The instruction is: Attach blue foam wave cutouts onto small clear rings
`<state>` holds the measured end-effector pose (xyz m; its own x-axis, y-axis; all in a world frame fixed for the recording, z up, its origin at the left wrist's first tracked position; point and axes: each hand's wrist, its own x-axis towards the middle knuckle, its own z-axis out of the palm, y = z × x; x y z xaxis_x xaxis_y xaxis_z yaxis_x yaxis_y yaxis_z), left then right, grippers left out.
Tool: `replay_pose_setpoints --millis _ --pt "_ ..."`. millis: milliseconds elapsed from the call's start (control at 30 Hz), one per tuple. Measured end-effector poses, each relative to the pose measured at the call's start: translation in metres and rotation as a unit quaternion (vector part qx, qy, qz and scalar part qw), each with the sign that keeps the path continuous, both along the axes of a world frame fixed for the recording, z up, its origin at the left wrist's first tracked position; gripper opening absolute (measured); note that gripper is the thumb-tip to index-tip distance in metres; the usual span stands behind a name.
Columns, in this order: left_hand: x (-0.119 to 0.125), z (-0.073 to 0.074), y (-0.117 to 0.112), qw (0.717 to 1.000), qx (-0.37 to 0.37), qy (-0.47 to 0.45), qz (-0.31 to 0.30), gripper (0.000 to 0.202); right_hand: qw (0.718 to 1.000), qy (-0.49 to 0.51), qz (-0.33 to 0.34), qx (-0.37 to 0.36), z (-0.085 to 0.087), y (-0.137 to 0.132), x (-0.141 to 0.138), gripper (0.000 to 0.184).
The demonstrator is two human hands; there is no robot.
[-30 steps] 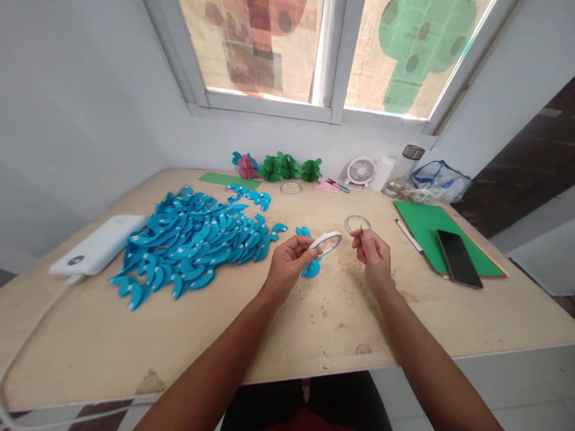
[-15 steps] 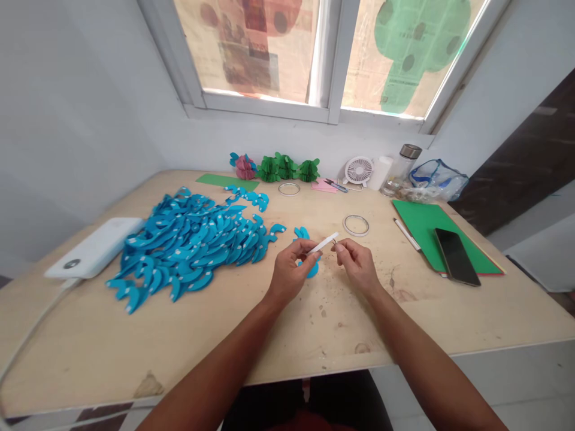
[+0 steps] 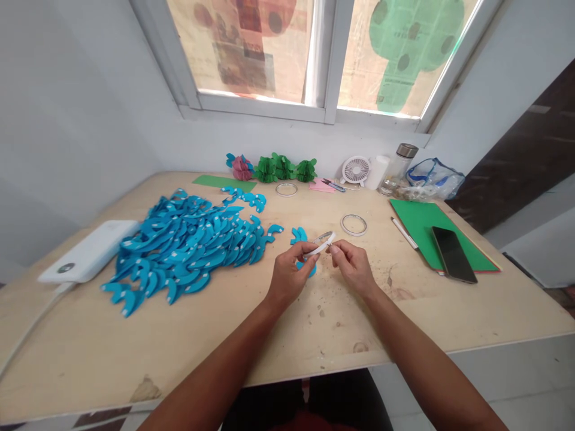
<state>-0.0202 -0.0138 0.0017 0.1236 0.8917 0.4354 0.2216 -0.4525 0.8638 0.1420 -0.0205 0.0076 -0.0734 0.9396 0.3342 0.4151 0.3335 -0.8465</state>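
My left hand (image 3: 290, 272) is closed on a thin white tape roll (image 3: 322, 242), held just above the wooden table (image 3: 287, 323). My right hand (image 3: 353, 263) pinches the right edge of the same roll with thumb and forefinger; a small tool seen in it earlier is hidden now. A blue paper cut-out (image 3: 300, 234) lies on the table under and behind my left hand. A large pile of similar blue cut-outs with white tape tabs (image 3: 188, 242) spreads to the left.
Two more tape rings (image 3: 353, 224) (image 3: 286, 189) lie farther back. A white power bank (image 3: 87, 257) sits at left. Green sheets (image 3: 426, 230) with a black phone (image 3: 453, 254) and a pen (image 3: 403, 232) are at right. Paper flowers (image 3: 278, 167), a small fan (image 3: 356, 169) and a jar (image 3: 398, 167) line the wall.
My right hand moved left to meet the tape roll and now pinches its edge. My left hand tilted the roll flatter. The thin tool in my right hand is no longer visible.
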Motion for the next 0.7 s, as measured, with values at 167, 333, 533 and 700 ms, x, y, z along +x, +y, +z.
replay_pose_setpoints --millis 167,333,533,700 --pt "0.0005 0.0015 -0.0008 1.000 -0.002 0.006 -0.002 0.012 1.000 0.007 0.007 -0.004 0.0004 0.0002 -0.0006 0.033" --pt "0.0005 0.0011 -0.0007 1.000 -0.002 0.010 -0.007 0.012 1.000 0.008 -0.001 -0.004 0.0013 0.0003 -0.0017 0.036" --pt "0.0002 -0.0002 0.0001 1.000 -0.003 0.011 -0.010 0.013 1.000 0.014 -0.005 -0.011 -0.0008 0.0014 -0.0021 0.038" --pt "0.0015 0.0001 -0.0012 1.000 -0.001 -0.008 -0.018 0.018 1.000 0.018 -0.008 -0.015 -0.0014 0.0024 -0.0003 0.038"
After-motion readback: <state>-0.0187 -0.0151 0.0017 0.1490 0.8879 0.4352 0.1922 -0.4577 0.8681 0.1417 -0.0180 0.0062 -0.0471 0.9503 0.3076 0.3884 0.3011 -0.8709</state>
